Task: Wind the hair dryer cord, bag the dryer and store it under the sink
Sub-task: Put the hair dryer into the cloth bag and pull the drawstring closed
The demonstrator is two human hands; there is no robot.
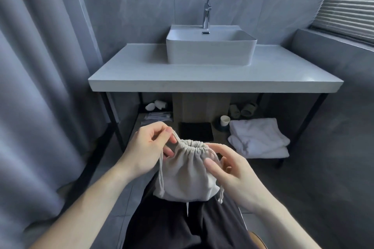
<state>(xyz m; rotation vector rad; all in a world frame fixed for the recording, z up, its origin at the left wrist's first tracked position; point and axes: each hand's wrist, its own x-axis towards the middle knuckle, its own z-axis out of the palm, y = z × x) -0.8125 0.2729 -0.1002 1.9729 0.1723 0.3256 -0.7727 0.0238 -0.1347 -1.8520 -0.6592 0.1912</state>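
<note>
Centrally, lower frame: left grip (148, 148) pinches the drawstring (175, 135) of a gathered off-white cloth bag (187, 176); right grip (232, 176) grasps its side.

Cinched bag (187, 176) held before the sink (210, 50)

Left hand (148, 148) pinches the drawstring (175, 135); right hand (232, 176) grips the bag's side, apparently on its cord.

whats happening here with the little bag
A person stands in front of a bathroom vanity, holding a pale drawstring bag in both hands. The left hand pinches the drawstring at the gathered mouth, which is already cinched shut, while the right hand holds the bag's side. What is inside cannot be seen. The open shelf under the sink holds folded white towels and a cup; the bag is not there yet.
</note>
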